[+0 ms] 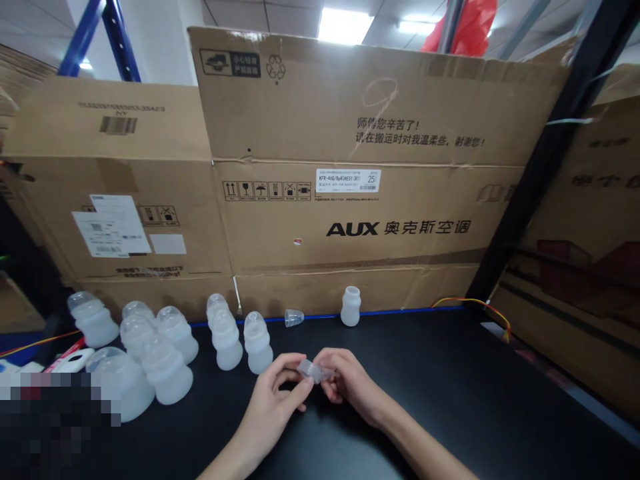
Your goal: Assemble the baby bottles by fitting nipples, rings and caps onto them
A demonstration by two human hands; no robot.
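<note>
Starting on the left, there's a bunch of translucent white plastic bottles with domed caps [165,367] standing close together on the black bench [450,387], some of them touching. Low in the middle, the left hand [273,400] and right hand [350,383] meet, both pinched on one small clear plastic piece [310,370] held between the fingertips just over the bench. Behind them a tiny clear cap [294,317] lies on its side, and right of that an uncapped white plastic bottle [351,306] stands against the brown cardboard boxes [350,227]. My worry: that piece looks slick and it's only held by fingertips, so a hard squeeze could pop it out. Also, those bottles look light, so a stray left forearm could topple several.
</note>
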